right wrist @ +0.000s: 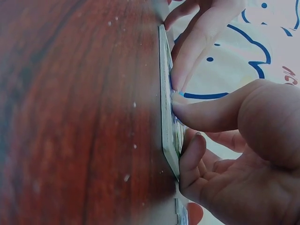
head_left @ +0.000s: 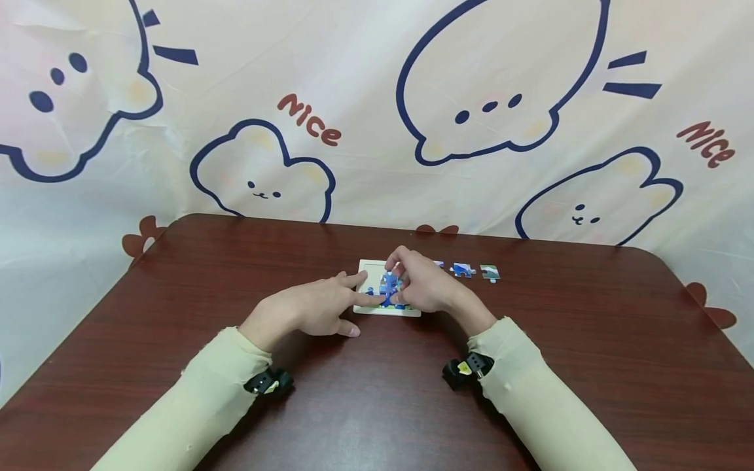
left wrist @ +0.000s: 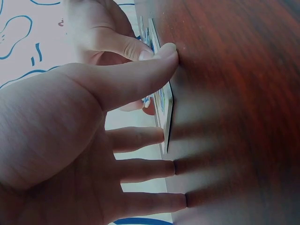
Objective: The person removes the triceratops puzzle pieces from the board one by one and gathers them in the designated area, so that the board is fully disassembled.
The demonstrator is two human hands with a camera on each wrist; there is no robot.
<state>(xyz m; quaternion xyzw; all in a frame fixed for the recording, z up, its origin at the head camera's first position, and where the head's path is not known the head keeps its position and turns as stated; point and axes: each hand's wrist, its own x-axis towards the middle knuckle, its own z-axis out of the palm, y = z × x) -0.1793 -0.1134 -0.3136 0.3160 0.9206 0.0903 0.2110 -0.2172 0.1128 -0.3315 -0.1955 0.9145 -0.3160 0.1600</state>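
Observation:
A small white puzzle tray (head_left: 385,312) lies on the table with blue and green jigsaw pieces in its lower part. Over it, my right hand (head_left: 427,281) pinches a blue puzzle piece (head_left: 389,282) between thumb and curled fingers; part of the piece is covered. My left hand (head_left: 312,304) comes from the left with its fingers extended. One left fingertip touches the pieces beside the right thumb, while another is at the tray's left side. In the left wrist view, some left fingers (left wrist: 147,171) stand straight down against the table.
Right of the tray, a blue-and-white loose piece (head_left: 463,269) and a green-edged one (head_left: 489,272) lie on the brown table (head_left: 377,399); another is partly hidden behind the right hand. A printed cloth (head_left: 365,176) hangs behind the table.

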